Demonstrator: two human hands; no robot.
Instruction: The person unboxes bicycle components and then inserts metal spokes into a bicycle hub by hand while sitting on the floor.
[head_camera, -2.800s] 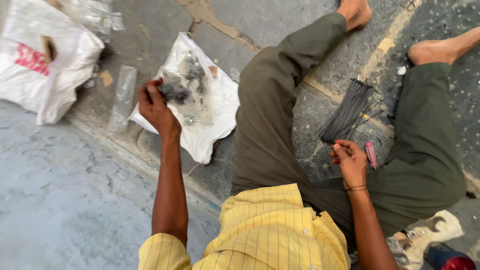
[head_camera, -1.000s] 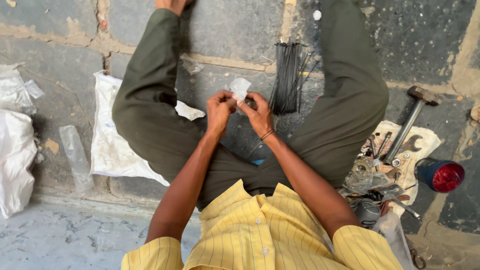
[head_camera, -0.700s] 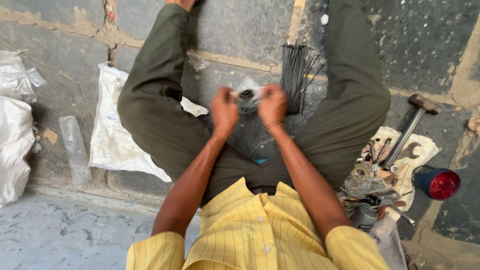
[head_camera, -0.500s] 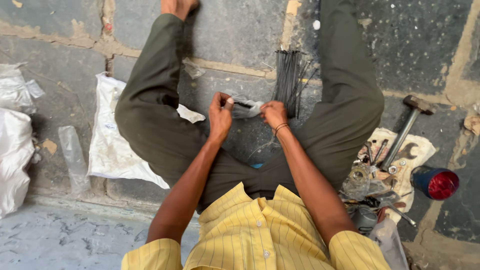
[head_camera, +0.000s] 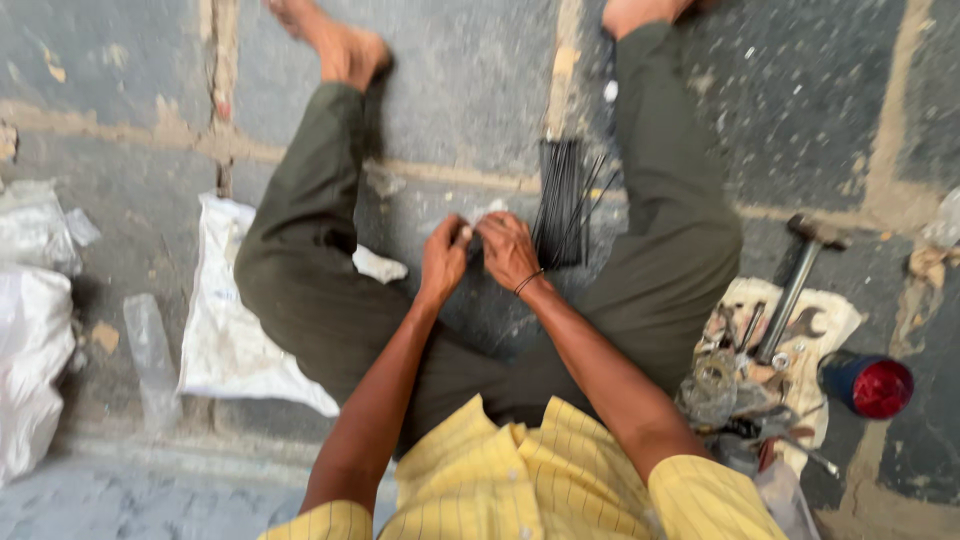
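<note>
Head view: left hand (head_camera: 444, 262) and right hand (head_camera: 507, 250) together, pinching a small pale packet (head_camera: 484, 216) beside dark rods (head_camera: 561, 203).

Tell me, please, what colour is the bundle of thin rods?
Black, seen in the head view: bundle of thin rods.

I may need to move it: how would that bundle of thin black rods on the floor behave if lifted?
The rods look thin and long, so probably light and somewhat springy. They lie loose, a few splaying out at the right, so they would likely scatter or roll unless gripped together.
</note>
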